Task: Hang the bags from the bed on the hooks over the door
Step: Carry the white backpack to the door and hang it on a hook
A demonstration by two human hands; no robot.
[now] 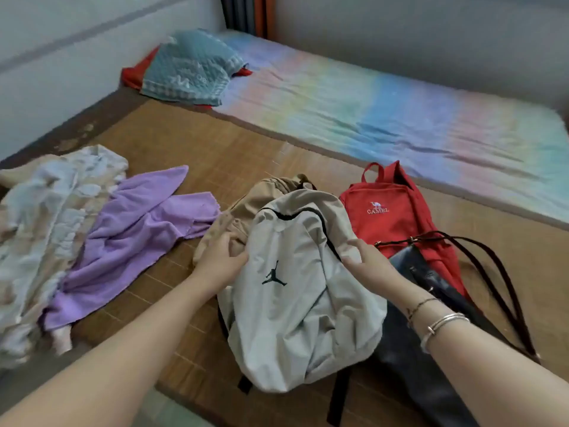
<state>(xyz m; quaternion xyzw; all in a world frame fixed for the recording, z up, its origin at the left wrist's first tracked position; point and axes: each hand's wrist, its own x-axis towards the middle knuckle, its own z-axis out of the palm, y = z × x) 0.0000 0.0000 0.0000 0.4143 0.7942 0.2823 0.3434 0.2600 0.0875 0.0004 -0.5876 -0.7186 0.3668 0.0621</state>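
A light grey backpack [295, 291] with a black jumping-figure logo lies on the bed's bamboo mat [191, 143]. My left hand [220, 261] grips its left side and my right hand [366, 260] grips its right side. A tan bag [246, 208] lies partly under it at the upper left. To the right sits a red backpack [391, 214] with white lettering. A dark navy bag [431, 349] with long dark straps [492, 272] lies under my right forearm. No door or hooks are in view.
Crumpled clothes lie at the left: a purple garment [129, 238] and a pale floral one [40, 226]. A teal pillow [191, 69] rests at the head of the bed. A pastel rainbow sheet [400, 109] covers the far half. Walls border the bed.
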